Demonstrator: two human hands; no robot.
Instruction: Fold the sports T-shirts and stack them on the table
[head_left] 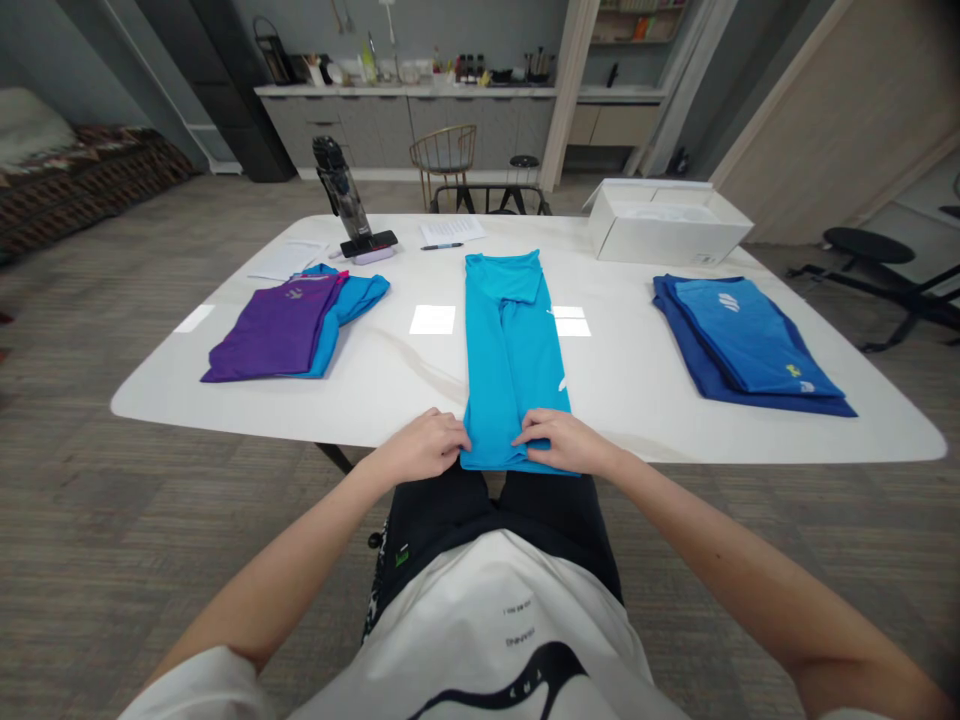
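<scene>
A turquoise T-shirt (501,360), folded lengthwise into a long strip, lies in front of me, its near end at the table's front edge. My left hand (431,443) has its fingers closed on the lower left edge of the cloth. On the lower right part, my right hand (561,441) grips the fabric between bent fingers and thumb. A folded purple shirt (277,325) rests on a blue garment (341,310) to the left. On the right, a folded blue shirt (757,335) sits on a darker blue garment (686,355).
The white table (375,400) bears an open white box (664,230) at the back right. A handheld vacuum (345,195), a pen (442,246) and paper sheets (461,231) are at the back. Beyond are a chair (444,155) and a kitchen counter (360,90).
</scene>
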